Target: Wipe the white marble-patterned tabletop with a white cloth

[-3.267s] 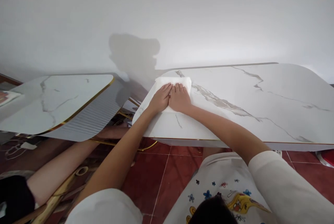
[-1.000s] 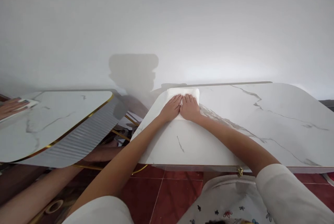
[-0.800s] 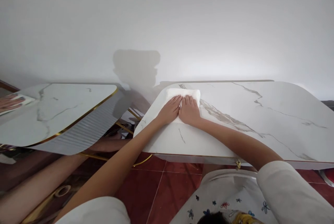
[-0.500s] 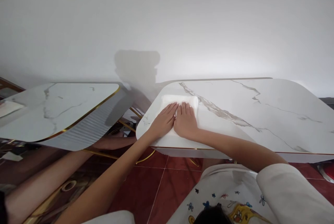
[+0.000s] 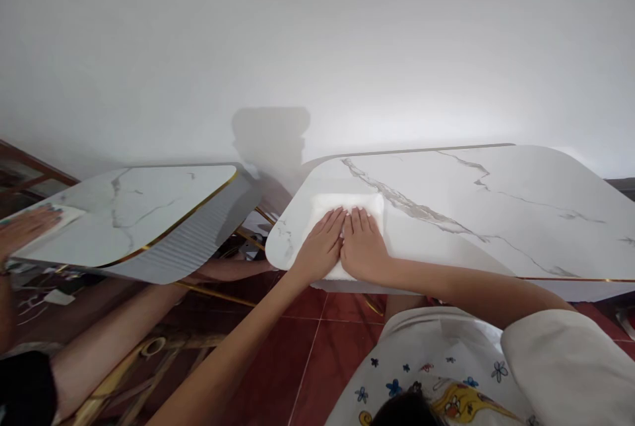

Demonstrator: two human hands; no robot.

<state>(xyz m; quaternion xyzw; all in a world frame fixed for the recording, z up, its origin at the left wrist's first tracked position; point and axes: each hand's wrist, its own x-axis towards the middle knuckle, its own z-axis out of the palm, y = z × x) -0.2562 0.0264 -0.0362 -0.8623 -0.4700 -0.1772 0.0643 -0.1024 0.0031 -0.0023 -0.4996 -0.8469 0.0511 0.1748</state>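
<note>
Both palms press on a white cloth (image 5: 347, 201) that lies flat near the left end of a white marble-patterned table (image 5: 496, 214). My left hand (image 5: 322, 244) rests on the cloth's left part, fingers stretched out and close together. Beside it, touching at the thumbs, my right hand (image 5: 364, 241) lies flat with its fingers extended. The cloth's near edge reaches the table's front edge. Most of its middle is hidden under my hands.
To the left stands a second marble-patterned table (image 5: 149, 208) with a gold rim. Another person's hand (image 5: 30, 227) lies on a white cloth (image 5: 67, 216) there. A pale wall (image 5: 397, 49) runs behind both tables. A tape roll (image 5: 153, 346) shows at lower left.
My hands and the cloth have slid towards me, to the table's front edge. At the left, the other person's hand has come into view on its cloth. The view has shifted slightly.
</note>
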